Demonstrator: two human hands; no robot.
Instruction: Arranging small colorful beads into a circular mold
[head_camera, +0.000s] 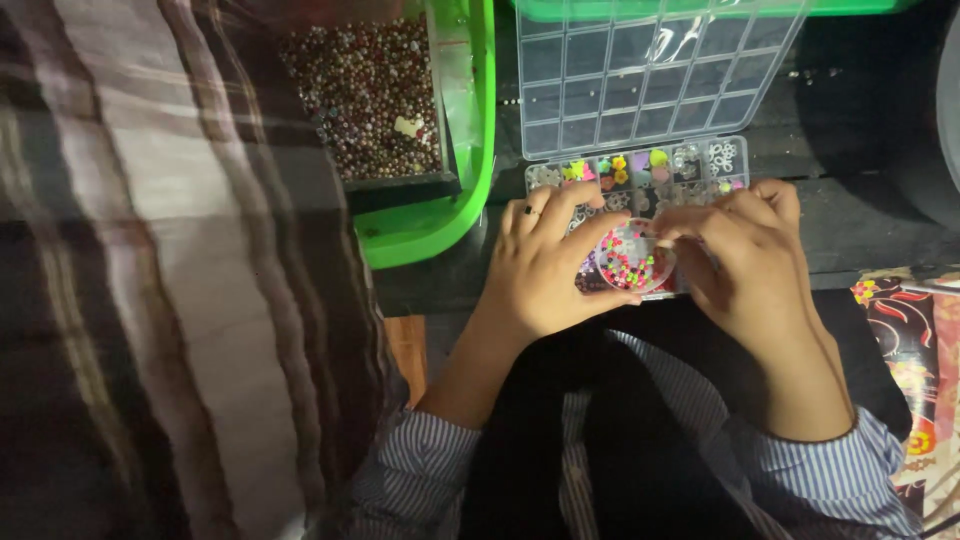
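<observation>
While your two hands meet over the organizer, you hold a small round pot (630, 260) of bright pink, green and yellow beads between them. Your left hand (545, 265) cups the pot from its left side, fingers curled over the top and thumb under its rim; your right hand (745, 255) closes in from the other side, fingertips pinched together at the pot's upper right edge. Whether they grip a bead, a thread or the pot's rim, I cannot tell. The pot sits just above the near edge of the organizer (640, 175), a clear box of small compartments with coloured charms and beads in its far row. Its clear lid (650, 70) stands open behind it, compartments bare.

To your left, touching nothing you hold, a green tub (470, 150) carries a dark tray (370, 90) heaped with small mixed beads. A checked cloth (150, 270) fills the left of your view. A patterned sheet (915, 350) lies at the far right on the dark surface (860, 130).

Judging from the grip, the pot looks open and is held off the surface, so a tilt from either hand could spill beads into your lap or across the organizer's compartments, mixing the sorts. The light is dim, so a dropped bead would be hard to find on the dark surface.
</observation>
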